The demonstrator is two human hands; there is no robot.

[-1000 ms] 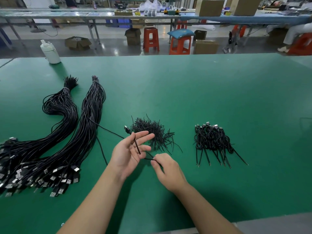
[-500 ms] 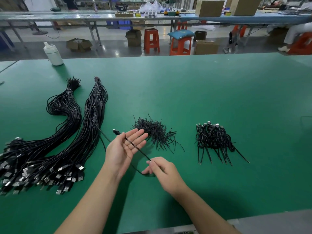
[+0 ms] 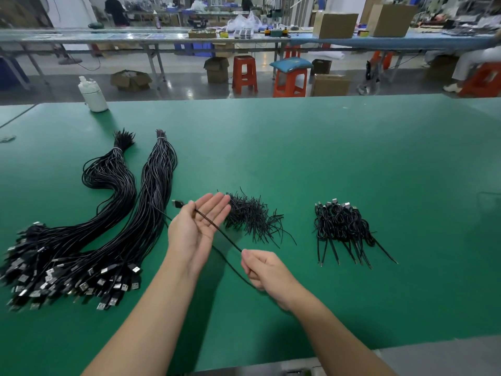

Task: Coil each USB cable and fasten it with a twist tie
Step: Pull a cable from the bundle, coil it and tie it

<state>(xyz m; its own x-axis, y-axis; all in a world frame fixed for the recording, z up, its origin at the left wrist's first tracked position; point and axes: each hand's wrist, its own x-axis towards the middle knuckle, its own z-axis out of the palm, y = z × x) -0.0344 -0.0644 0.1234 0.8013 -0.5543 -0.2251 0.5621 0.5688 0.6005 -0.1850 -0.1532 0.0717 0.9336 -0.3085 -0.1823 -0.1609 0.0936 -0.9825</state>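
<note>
My left hand [image 3: 196, 229] is palm up with straight fingers, left of the twist tie pile [image 3: 252, 217]. One black USB cable [image 3: 217, 227] runs slantwise across the palm, its plug [image 3: 177, 204] sticking out past the thumb, which holds it there. My right hand [image 3: 267, 272] pinches the same cable lower right, and the slack loops under it on the green table [image 3: 339, 153]. Two long bundles of uncoiled cables [image 3: 151, 191] lie at the left, plugs [image 3: 89, 280] toward me. A heap of coiled, tied cables [image 3: 341, 226] sits at the right.
A white bottle [image 3: 92, 95] stands at the table's far left edge. Beyond the table are red stools [image 3: 244, 73], cardboard boxes and other workbenches. The table's near edge runs just below my forearms.
My right hand has slid down the cable toward me and to the right, drawing it straight. The left hand's fingers have flattened, and the plug now pokes out further left.
</note>
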